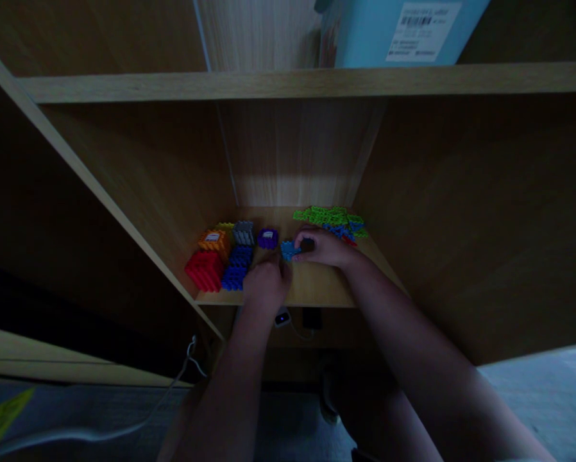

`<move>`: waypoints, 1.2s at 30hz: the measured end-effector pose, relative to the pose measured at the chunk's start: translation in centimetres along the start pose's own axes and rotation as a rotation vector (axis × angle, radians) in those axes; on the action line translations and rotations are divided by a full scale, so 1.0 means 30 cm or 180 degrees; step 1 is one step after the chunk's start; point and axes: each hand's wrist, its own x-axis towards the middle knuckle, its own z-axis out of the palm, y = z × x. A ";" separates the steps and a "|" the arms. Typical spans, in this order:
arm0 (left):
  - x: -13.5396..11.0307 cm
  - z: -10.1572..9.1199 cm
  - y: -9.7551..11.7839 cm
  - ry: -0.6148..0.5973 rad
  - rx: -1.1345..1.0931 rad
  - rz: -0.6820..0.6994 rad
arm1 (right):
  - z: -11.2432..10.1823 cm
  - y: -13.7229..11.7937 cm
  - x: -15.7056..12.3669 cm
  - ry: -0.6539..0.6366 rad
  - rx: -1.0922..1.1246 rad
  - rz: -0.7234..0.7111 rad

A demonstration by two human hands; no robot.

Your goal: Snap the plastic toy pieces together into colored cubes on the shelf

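I judge the step in hand to be handling the light-blue block (pixel 287 251), on or just above the shelf (pixel 312 287). My right hand (pixel 319 246) pinches its right edge. My left hand (pixel 267 280) lies just left and in front of the block, fingers partly hidden; I cannot tell whether it grasps anything. The purple block (pixel 267 239) sits just left of the light-blue block, green pieces (pixel 326 216) behind and right. I think the next move calls for a light pinch, clear of the purple block.
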 end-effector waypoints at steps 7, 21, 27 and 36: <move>0.004 0.008 -0.004 0.0047 -0.0001 0.0030 | -0.002 0.004 -0.003 -0.0040 -0.0054 -0.0025; 0.003 0.008 -0.003 0.0055 0.0042 0.0031 | 0.001 0.004 0.000 -0.0005 -0.0037 -0.0143; 0.002 0.004 0.002 0.0030 0.0010 0.0003 | 0.001 0.003 -0.003 -0.0046 -0.0006 -0.0083; -0.001 -0.003 0.001 -0.0017 0.0001 -0.0018 | -0.009 0.000 -0.001 0.0125 -0.0218 -0.0058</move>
